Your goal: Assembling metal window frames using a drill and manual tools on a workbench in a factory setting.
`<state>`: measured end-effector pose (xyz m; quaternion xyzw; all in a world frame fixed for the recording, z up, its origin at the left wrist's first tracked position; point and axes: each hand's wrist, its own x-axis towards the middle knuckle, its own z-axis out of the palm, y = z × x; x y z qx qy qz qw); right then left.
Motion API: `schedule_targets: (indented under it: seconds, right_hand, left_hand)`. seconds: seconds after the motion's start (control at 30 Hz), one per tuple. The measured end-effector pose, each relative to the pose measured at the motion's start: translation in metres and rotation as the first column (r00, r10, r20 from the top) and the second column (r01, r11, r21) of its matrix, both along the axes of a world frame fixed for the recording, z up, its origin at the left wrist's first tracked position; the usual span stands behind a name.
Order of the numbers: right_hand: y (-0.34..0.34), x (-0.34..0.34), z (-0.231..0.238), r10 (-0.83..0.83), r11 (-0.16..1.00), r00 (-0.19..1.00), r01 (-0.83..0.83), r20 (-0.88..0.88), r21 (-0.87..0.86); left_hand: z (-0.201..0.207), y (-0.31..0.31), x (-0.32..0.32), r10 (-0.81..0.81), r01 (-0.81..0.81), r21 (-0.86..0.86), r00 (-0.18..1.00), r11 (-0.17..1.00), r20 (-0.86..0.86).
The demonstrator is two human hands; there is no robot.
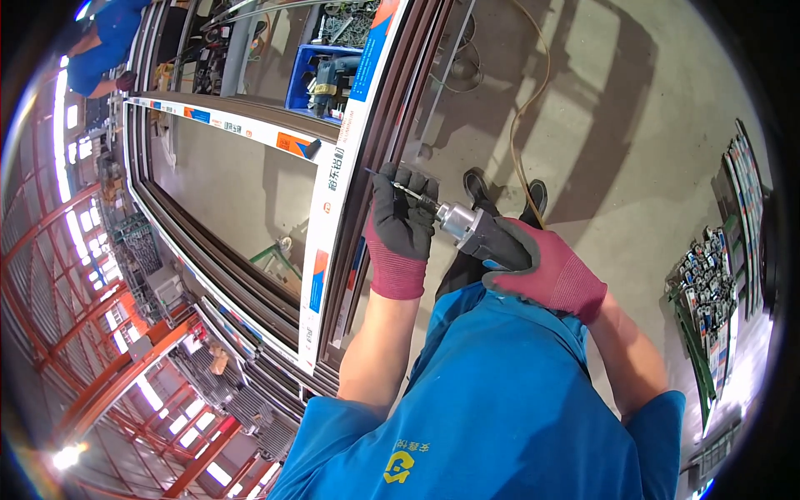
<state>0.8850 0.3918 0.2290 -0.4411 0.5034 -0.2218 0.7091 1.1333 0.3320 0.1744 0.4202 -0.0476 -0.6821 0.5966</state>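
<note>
A grey metal-nosed power drill (479, 233) is gripped by the red-gloved right hand (546, 271), fingers wrapped around its body. Its long bit (408, 190), pointing up-left at the brown aluminium window frame (375, 158), is pinched by the nearer left hand (402, 229).

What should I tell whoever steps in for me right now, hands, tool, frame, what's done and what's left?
Left hand, gloved, rests against the brown window frame and steadies the drill bit between its fingers.
Right hand, gloved, grips the power drill, bit angled toward the frame's edge.
The frame stands on edge in front, its white protective film still on.
Done: bit lined up at the frame. Whether any hole is already drilled cannot be seen.
Left: driving the bit in at this spot.
Blue crate of tools sits behind the frame; a cable trails on the floor.
</note>
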Motion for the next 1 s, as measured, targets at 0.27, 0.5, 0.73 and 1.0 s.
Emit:
schedule_targets:
  seconds: [0.27,0.5,0.73,1.0]
  right_hand:
    - [-0.012,-0.006,0.000,0.046,0.991,0.992,-0.061,0.118,0.119]
    - [-0.013,-0.005,0.002,0.003,0.979,0.983,-0.040,0.183,0.198]
    - [-0.001,0.012,0.013,-0.050,0.996,0.985,0.038,-0.168,-0.077]
    - [-0.003,0.014,0.004,-0.112,0.988,0.954,0.077,-0.278,-0.135]
  left_hand:
    - [-0.002,-0.001,0.000,0.001,-0.001,0.008,0.999,1.000,-0.051]
    - [0.004,-0.005,-0.012,0.052,-0.049,0.031,0.995,0.998,-0.082]
    - [0.000,-0.008,-0.021,0.019,-0.022,0.017,0.984,1.000,0.176]
    - [-0.029,-0.012,-0.014,0.040,-0.048,0.054,0.989,0.997,0.142]
